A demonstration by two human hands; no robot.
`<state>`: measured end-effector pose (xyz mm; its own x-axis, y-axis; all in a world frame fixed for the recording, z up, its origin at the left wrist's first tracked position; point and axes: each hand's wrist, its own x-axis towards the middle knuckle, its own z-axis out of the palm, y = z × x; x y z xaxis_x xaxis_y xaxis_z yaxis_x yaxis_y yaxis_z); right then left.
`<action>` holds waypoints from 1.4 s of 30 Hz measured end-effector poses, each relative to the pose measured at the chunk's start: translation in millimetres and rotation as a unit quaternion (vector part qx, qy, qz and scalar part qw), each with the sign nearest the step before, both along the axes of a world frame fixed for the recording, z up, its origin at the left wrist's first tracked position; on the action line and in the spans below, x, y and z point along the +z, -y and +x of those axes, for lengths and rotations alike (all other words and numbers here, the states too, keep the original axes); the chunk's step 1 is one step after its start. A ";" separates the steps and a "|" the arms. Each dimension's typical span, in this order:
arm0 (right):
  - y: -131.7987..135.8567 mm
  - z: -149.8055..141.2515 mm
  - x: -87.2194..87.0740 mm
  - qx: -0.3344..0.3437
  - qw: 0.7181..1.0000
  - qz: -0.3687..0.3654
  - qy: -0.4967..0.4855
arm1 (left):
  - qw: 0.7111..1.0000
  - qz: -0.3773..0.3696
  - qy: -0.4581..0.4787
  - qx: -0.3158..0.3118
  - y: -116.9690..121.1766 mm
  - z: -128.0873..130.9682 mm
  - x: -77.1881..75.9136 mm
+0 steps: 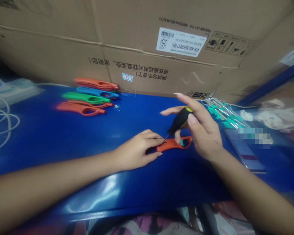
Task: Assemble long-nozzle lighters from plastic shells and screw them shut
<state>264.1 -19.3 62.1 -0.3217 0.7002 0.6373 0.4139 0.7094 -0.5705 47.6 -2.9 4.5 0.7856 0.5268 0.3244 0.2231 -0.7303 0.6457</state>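
My left hand (137,150) rests on the blue table (63,143), fingers closed around one end of an orange plastic scissor-like handle (172,144) and pressing it down. My right hand (201,130) grips a screwdriver (180,121) with a black and yellow handle. Its thin tip points down-left onto the orange piece, close to my left fingertips. The right index finger and little finger stick out; the other fingers wrap the tool.
Several finished handles, orange, blue and green (88,97), lie in a row at the back left. A pile of green and metal parts (222,112) sits at the back right. A large cardboard box (147,42) walls off the back. White cables (2,120) lie left.
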 end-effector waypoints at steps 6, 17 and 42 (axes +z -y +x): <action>1.7 1.5 4.6 -0.090 0.966 0.232 0.065 | 1.000 0.001 0.001 0.002 -0.2 -0.3 -1.0; 13.6 -2.7 13.3 -0.106 0.958 0.235 0.124 | 1.000 0.000 -0.002 0.000 -0.2 0.4 0.2; 9.1 1.3 14.2 0.000 0.997 0.065 0.039 | 1.000 -0.002 0.003 0.005 0.8 0.3 2.0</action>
